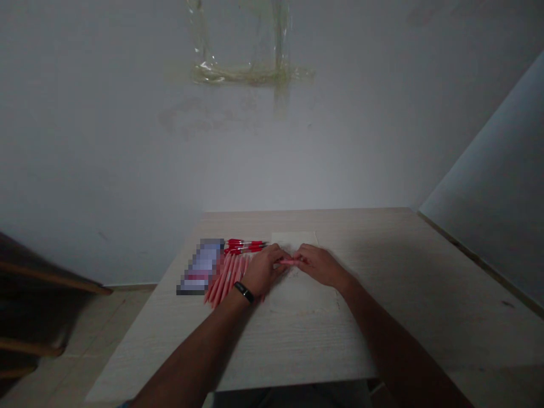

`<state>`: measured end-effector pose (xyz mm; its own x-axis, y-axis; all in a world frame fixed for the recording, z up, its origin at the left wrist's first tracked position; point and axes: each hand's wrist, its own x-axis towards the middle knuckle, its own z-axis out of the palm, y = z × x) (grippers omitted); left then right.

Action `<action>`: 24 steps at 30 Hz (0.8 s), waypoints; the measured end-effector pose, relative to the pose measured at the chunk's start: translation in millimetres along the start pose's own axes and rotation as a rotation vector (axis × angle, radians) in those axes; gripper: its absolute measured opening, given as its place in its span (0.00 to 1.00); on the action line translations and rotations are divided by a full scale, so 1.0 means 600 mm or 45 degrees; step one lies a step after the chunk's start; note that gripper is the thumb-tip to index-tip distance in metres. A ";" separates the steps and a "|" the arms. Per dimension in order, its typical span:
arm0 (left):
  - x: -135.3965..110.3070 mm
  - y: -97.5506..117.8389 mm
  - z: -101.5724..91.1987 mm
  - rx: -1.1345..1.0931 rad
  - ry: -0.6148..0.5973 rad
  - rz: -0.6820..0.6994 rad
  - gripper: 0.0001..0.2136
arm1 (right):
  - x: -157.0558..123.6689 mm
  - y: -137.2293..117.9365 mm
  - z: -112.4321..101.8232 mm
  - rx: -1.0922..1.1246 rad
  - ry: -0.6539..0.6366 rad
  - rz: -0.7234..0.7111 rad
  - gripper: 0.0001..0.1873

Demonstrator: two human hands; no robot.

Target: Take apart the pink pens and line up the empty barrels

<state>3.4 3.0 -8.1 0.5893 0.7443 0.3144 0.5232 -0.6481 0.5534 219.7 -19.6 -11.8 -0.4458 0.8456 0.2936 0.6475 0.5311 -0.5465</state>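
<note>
Between my two hands is a slim pink pen [288, 262], lying crosswise just above the table. My left hand [266, 266], with a black wristband [243, 292] on its wrist, pinches the pen's left end. At the other end, the fingers of my right hand [318, 263] are closed on it; the fingers hide part of the pen. A row of pink pens [225, 279] lies side by side to the left, partly behind my left hand. Beyond them are several red pens [246, 246] with clear and dark parts.
Under my hands lies a pale sheet [306, 292] on the light wooden table [403, 294]. A blurred-out phone-like device [199, 267] rests left of the pens. A wall with tape [250, 75] rises behind the table. Dark wooden furniture [38, 306] stands at the lower left.
</note>
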 end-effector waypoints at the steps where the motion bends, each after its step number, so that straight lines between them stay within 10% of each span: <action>1: 0.000 0.000 0.000 0.001 0.002 0.003 0.06 | 0.000 0.002 0.001 -0.027 -0.010 -0.021 0.10; 24: 0.000 -0.001 -0.002 -0.002 -0.003 -0.017 0.06 | -0.001 0.009 0.004 -0.009 0.061 0.011 0.03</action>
<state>2.5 3.6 -7.6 0.5840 0.7522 0.3051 0.5299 -0.6380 0.5587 222.3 -17.3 -16.7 -0.4101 0.8516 0.3266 0.6554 0.5242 -0.5438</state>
